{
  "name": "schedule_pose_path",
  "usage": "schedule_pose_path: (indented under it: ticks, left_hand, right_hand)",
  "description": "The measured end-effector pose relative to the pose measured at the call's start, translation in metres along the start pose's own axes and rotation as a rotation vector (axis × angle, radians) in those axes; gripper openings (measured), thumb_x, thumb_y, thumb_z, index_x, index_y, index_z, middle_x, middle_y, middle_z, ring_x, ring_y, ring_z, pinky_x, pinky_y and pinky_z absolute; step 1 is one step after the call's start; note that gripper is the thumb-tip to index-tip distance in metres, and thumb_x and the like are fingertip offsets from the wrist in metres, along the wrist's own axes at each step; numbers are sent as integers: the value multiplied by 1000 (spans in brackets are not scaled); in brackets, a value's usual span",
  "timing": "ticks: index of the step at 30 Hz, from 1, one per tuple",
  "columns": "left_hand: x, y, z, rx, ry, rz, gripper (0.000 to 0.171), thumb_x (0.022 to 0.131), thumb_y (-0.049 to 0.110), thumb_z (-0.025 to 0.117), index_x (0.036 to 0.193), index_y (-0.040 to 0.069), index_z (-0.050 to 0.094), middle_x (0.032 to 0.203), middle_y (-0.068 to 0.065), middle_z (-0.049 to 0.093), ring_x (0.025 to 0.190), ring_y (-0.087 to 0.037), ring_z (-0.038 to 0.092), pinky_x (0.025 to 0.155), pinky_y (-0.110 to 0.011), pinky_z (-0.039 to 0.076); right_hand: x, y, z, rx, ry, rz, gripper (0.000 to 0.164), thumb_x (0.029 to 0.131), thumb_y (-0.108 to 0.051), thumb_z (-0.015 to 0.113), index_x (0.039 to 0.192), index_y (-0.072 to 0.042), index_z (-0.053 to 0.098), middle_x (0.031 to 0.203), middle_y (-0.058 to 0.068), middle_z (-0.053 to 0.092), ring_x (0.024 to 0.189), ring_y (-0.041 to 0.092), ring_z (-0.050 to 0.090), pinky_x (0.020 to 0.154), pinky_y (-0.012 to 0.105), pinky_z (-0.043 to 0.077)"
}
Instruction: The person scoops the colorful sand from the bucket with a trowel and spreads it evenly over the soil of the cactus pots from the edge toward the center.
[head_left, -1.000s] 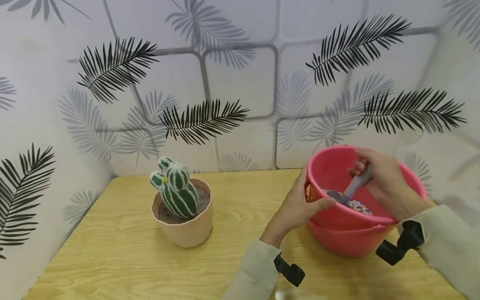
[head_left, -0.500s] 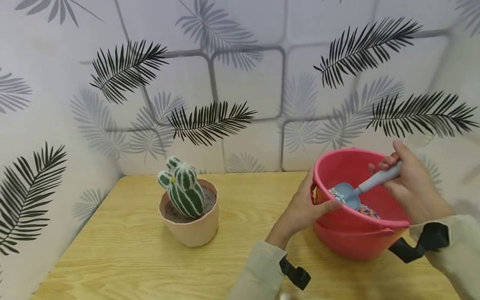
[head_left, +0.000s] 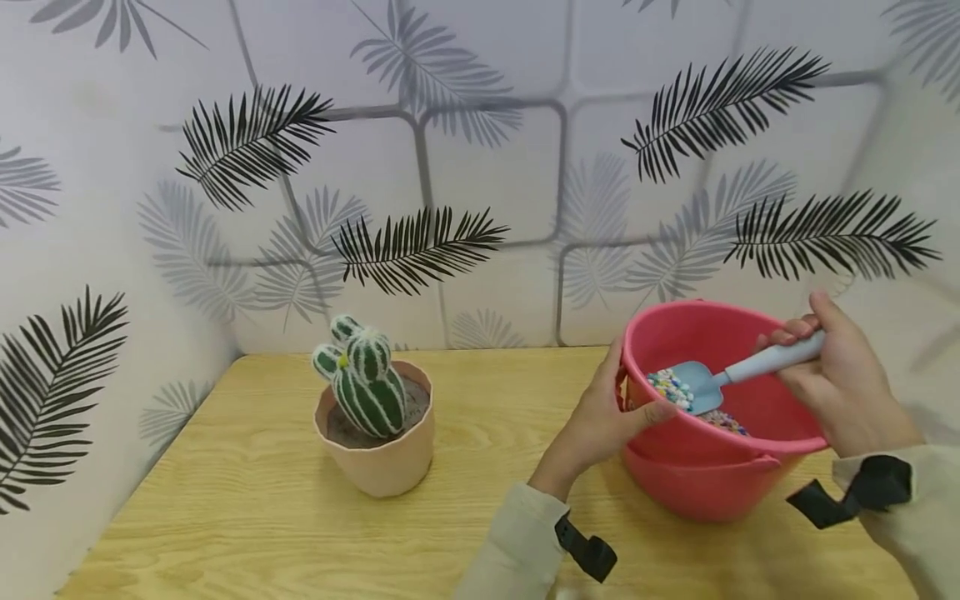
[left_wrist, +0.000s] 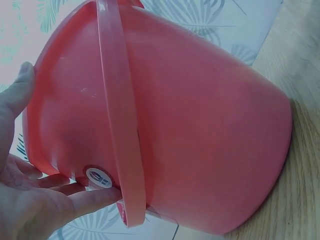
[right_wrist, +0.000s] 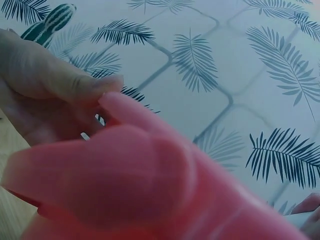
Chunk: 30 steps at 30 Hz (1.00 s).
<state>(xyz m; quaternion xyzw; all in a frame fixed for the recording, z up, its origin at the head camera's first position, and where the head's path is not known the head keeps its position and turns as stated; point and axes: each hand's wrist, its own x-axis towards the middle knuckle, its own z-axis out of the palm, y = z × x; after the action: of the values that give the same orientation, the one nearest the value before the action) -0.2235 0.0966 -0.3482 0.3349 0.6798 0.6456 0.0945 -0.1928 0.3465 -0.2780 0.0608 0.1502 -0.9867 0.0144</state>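
Observation:
A pink bucket (head_left: 701, 492) stands on the right of the table, its pink carrying handle (left_wrist: 120, 100) hanging round the outside. My left hand (head_left: 600, 421) grips its left side, thumb at the rim and fingers spread along the wall near a round sticker (left_wrist: 98, 178). Inside, my right hand (head_left: 843, 375) holds a toy shovel (head_left: 701, 386) by its pale grip, thumb pointing up. Small multicoloured beads (head_left: 670, 387) fill the front of the blue blade. More beads (head_left: 723, 422) lie in the bucket below, partly hidden by the near rim.
To the left, a peach pot (head_left: 378, 467) holds a knitted green-and-white cactus (head_left: 367, 392) in grey fill. The wooden table (head_left: 262, 517) meets a leaf-patterned wall (head_left: 480, 300) just behind the bucket.
My right hand has moved right and drawn the shovel up from the beads, with beads now on its blade. My left hand keeps its grip on the bucket.

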Motion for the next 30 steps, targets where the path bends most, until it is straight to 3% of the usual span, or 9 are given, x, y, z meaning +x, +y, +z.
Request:
schedule_pose_path:
  ticks: [4,12,21,26,30]
  left_hand:
    - [-1,0,1,-21,-3,-20,83,87,28,69,151,35,17,148,5,36,135,-14,34,83,-19,51]
    - [-4,0,1,-25,3,-20,84,87,33,69,151,34,16,148,6,35,132,-8,35,83,-19,50]
    - [-2,-2,2,-19,-22,32,82,88,38,66,151,34,15,150,5,34,130,-3,35,83,-20,51]
    - [-1,-2,1,-10,-13,22,81,88,36,66,151,35,15,149,7,35,130,-4,36,83,-20,51]
    - [-2,-2,0,-4,5,-7,80,88,32,67,151,36,16,148,8,36,132,-8,36,83,-20,51]
  right_hand:
    - [-2,-1,-5,31,-18,0,34,97,-26,54,74,-4,44,63,13,42,60,27,42,79,39,40]
    - [-2,-2,-8,57,-42,-83,36,97,-25,55,70,-3,45,60,15,46,57,29,43,77,38,38]
    - [-6,-5,-8,168,-75,-114,38,95,-26,57,69,0,46,59,17,45,57,31,42,75,40,38]
    - [-8,-11,-10,190,-101,-108,40,96,-27,56,69,1,45,61,16,44,58,30,39,78,37,35]
    - [-8,-14,-11,202,-73,-111,40,94,-26,59,68,1,44,61,15,42,59,30,39,81,37,35]
